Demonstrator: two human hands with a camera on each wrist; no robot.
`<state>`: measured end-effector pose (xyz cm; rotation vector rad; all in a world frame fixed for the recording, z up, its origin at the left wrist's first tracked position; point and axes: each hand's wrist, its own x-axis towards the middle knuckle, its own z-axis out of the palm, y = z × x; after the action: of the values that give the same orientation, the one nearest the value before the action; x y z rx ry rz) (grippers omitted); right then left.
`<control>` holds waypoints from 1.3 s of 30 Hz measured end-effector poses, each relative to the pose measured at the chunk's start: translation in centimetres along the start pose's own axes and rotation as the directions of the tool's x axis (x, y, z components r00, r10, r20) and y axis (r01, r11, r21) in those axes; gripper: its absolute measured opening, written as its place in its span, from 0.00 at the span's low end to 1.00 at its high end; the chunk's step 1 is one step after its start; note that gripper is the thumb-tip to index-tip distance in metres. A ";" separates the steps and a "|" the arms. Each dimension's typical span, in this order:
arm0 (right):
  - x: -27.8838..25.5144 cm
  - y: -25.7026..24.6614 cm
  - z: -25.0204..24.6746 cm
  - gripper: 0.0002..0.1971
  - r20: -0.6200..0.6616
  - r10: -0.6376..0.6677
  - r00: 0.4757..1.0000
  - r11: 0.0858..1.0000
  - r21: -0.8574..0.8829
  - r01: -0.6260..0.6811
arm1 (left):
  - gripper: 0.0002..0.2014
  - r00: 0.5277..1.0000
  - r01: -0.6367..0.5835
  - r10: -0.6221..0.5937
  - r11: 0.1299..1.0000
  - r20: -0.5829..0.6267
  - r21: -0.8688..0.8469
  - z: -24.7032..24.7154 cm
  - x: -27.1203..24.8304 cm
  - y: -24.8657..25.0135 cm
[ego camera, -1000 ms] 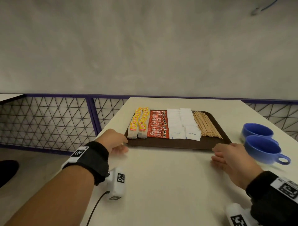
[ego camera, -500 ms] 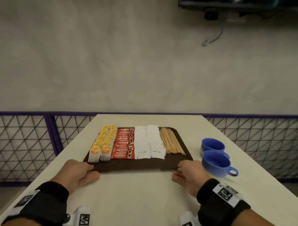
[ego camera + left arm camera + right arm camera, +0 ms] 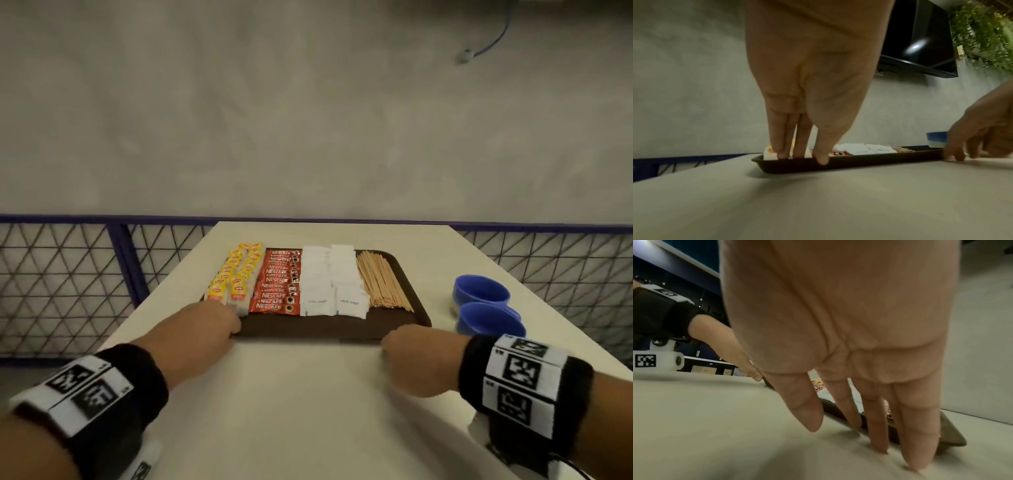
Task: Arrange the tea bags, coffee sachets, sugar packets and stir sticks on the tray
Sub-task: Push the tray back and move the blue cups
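The brown tray sits on the pale counter, and both hands are at its near edge. The left hand is laid at the near left corner, with straight fingers resting on the rim and the thumb on the outside wall; nothing is pinched, so this grip is open. The right hand is set at the near right corner, its fingers stretched out against the tray's edge, so that grip is open too. Just past the left fingertips the yellow tea bags are lined up, then the red coffee sachets, then the white sugar packets, and the stir sticks lie just ahead of the right hand. Everything looks sorted into neat rows, so only a last little straightening of the tray seems to be left. It should be nudged slowly and evenly from both corners, kept flat on the counter. The two blue cups stand close by on the right hand's outer side and should not be bumped. The light sticks could roll if the tray is jerked.
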<state>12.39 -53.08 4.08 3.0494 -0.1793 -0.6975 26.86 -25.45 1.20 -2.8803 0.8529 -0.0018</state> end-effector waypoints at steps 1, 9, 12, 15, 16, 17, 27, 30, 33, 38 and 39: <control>0.1 -0.1 0.1 0.15 -0.010 0.004 1.000 1.000 -0.026 -0.004 | 0.14 1.000 0.024 -0.025 0.999 0.015 0.031 0.1 0.1 0.5; 0.4 -1.0 0.8 0.24 -0.114 -0.011 0.993 0.997 -0.082 0.002 | 0.12 0.988 0.136 -0.145 0.983 0.061 0.123 -1.2 1.7 1.9; 0.5 -1.2 -0.4 0.20 -0.012 -0.060 0.998 0.983 -0.172 0.057 | 0.13 0.993 0.096 -0.104 0.987 0.057 0.132 -1.6 2.0 1.7; 1.4 -1.5 -1.5 0.21 0.046 -0.071 0.996 0.963 -0.257 0.081 | 0.14 0.996 0.069 -0.075 0.989 0.041 0.131 -1.9 2.7 1.9; 2.0 -1.6 -1.8 0.20 0.054 -0.061 0.997 0.959 -0.274 0.073 | 0.13 0.997 0.067 -0.070 0.989 0.019 0.132 -2.0 3.2 1.9; 2.8 -1.6 -2.1 0.20 0.054 -0.047 0.997 0.960 -0.275 0.060 | 0.11 0.998 0.067 -0.069 0.989 0.011 0.136 -2.2 3.8 1.8; 11.8 -0.4 -6.6 0.21 -0.039 0.091 0.995 0.996 0.004 -0.091 | 0.16 0.978 0.099 -0.093 0.995 0.188 -0.022 -3.9 9.9 1.0; 14.2 0.4 -7.4 0.25 -0.035 0.109 0.993 0.990 0.093 -0.106 | 0.24 0.954 0.098 -0.076 0.993 0.291 -0.062 -3.2 10.2 2.5; 15.2 0.9 -7.9 0.24 -0.027 0.097 0.995 0.989 0.112 -0.094 | 0.33 0.924 0.148 -0.119 0.988 0.362 -0.054 -2.2 10.1 4.0; 16.0 1.4 -8.1 0.28 -0.031 0.091 0.995 0.990 0.113 -0.087 | 0.49 0.874 0.262 -0.272 0.962 0.402 0.080 -1.7 11.2 4.2; 16.2 1.4 -7.9 0.30 -0.037 0.098 0.994 0.990 0.103 -0.094 | 0.53 0.866 0.287 -0.298 0.954 0.401 0.088 -1.7 11.7 3.9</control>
<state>30.18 -56.48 4.22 3.1219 -0.3691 -0.6371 34.49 -35.26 1.94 -2.7943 0.3307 0.5374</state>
